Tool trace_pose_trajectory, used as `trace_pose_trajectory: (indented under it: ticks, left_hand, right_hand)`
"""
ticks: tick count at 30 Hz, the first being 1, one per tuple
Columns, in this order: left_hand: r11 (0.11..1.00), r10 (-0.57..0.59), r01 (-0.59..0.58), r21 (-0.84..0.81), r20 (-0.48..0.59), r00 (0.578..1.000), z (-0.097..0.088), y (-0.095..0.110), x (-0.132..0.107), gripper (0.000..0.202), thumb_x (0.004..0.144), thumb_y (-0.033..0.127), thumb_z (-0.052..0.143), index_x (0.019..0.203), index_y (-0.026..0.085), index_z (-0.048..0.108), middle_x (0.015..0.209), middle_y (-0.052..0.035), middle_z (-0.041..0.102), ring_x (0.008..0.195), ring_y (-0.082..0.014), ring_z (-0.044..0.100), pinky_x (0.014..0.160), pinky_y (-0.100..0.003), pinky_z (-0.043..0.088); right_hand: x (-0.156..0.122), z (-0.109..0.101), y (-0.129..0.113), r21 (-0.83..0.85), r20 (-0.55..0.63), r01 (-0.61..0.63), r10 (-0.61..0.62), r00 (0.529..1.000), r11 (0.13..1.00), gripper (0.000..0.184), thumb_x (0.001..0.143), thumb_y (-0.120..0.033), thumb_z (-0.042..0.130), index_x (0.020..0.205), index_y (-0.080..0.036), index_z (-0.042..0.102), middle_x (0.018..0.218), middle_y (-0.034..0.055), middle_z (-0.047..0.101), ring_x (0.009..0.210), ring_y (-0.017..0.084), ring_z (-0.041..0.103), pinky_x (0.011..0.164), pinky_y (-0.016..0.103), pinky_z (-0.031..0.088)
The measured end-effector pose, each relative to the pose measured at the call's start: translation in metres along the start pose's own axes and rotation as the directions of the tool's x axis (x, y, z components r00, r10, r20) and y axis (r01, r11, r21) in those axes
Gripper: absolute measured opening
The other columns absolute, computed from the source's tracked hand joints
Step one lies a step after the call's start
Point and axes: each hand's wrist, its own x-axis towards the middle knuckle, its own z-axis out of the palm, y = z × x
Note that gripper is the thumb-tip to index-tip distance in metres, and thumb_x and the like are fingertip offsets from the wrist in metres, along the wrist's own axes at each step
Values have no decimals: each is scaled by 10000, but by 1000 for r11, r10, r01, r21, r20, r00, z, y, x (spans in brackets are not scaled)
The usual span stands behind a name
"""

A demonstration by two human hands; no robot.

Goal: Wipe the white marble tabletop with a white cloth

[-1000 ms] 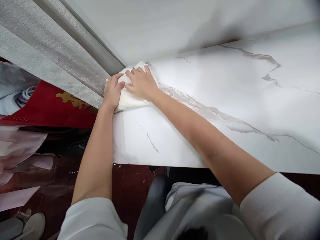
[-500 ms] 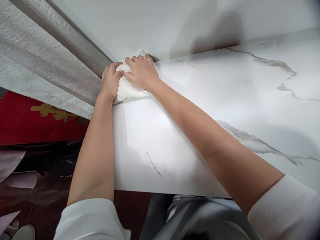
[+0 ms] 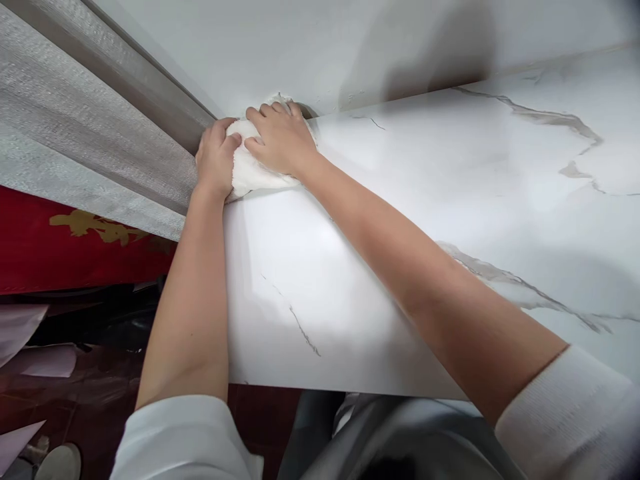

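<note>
A white cloth (image 3: 263, 175) lies bunched at the far left corner of a white marble-patterned tabletop (image 3: 280, 253), against the wall. My left hand (image 3: 216, 157) is wrapped round the cloth's left side at the table edge, the thumb on top. On the cloth's upper part rests my right hand (image 3: 284, 137), its fingers bent over the fabric towards the wall and pressing it down. The two hands are close together but apart, with a strip of cloth showing between them. The cloth's underside is hidden.
A grey curtain (image 3: 105, 100) hangs just left of my left hand. Behind the table rises a pale wall (image 3: 280, 47). Below the curtain is a red cloth with a gold pattern (image 3: 30, 247). Dark reddish floor (image 3: 100, 407) shows at the lower left.
Both hands stay on the cloth at the corner, appearing slightly further left and up. The view itself has shifted a little.
</note>
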Motion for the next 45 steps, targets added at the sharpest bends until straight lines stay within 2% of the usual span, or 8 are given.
trace_pose_trajectory:
  ticks: [4, 7, 9, 15, 27, 33, 39, 45]
  left_hand:
    - [1000, 18, -18, -5, -6, 1000, 2, 11, -15, 383, 989, 175, 480, 1369, 206, 516, 1383, -5, 553, 1349, -207, 411, 1194, -454, 249]
    - [999, 46, -47, -24, -8, 999, 4, 18, -29, 374, 984, 170, 490, 1354, 209, 528, 1408, -7, 554, 1350, -208, 416, 1196, -460, 239]
    - [997, 71, -71, -13, -2, 997, 5, 22, -41, 386, 980, 174, 480, 1363, 195, 530, 1430, -31, 546, 1364, -220, 418, 1201, -462, 239]
    - [987, 160, -160, -4, 5, 987, 5, 25, -90, 425, 921, 209, 498, 1335, 275, 571, 1420, -44, 569, 1383, -276, 439, 1201, -501, 251]
    - [969, 214, -221, 114, 76, 974, -19, 46, -235, 483, 934, 327, 375, 1395, 241, 492, 1460, -102, 519, 1386, -288, 427, 1193, -505, 248]
    - [965, 220, -233, 123, 110, 969, -20, 63, -287, 472, 959, 342, 344, 1404, 243, 464, 1479, -104, 497, 1407, -282, 405, 1206, -519, 227]
    - [953, 242, -260, 154, 126, 962, -15, 80, -312, 466, 973, 326, 317, 1411, 238, 447, 1476, -110, 496, 1408, -270, 407, 1209, -526, 204]
    - [949, 254, -275, 154, 142, 957, -11, 85, -305, 448, 971, 303, 312, 1386, 232, 464, 1463, -114, 507, 1394, -281, 418, 1198, -542, 232]
  right_hand:
    - [-10, 1, 6, 42, -37, 53, -52, 998, 998, 781, 824, -436, 124, 1300, -30, 592, 1264, 101, 636, 1237, 254, 523, 1116, 543, 281]
    - [-24, -4, 10, 46, -87, 106, -102, 991, 993, 980, 746, -440, -111, 1147, 49, 637, 1191, 128, 650, 1194, 304, 523, 989, 587, 318]
    - [-39, -12, 8, 39, -99, 122, -118, 988, 992, 980, 761, -398, -154, 1049, 56, 665, 1157, 131, 654, 1225, 351, 492, 941, 609, 329]
    - [-105, -45, -21, -76, 36, -20, 23, 999, 997, 527, 928, -273, 304, 1368, -92, 530, 1338, 124, 565, 1295, 239, 463, 1208, 526, 200]
    - [-229, -76, -69, -121, 50, 116, -110, 993, 986, 482, 985, -283, 320, 1351, -9, 474, 1335, 242, 510, 1281, 381, 420, 1125, 668, 206]
    - [-278, -98, -79, -192, 104, 159, -141, 984, 968, 536, 997, -293, 304, 1394, 45, 428, 1350, 289, 494, 1275, 407, 439, 1124, 676, 217]
    - [-305, -109, -78, -210, 85, 161, -146, 986, 964, 558, 988, -324, 372, 1404, 44, 426, 1332, 274, 529, 1254, 396, 476, 1148, 673, 181]
    - [-296, -113, -81, -172, 144, 86, -61, 988, 981, 555, 1002, -319, 388, 1448, 11, 402, 1425, 294, 454, 1356, 437, 387, 1108, 738, 132]
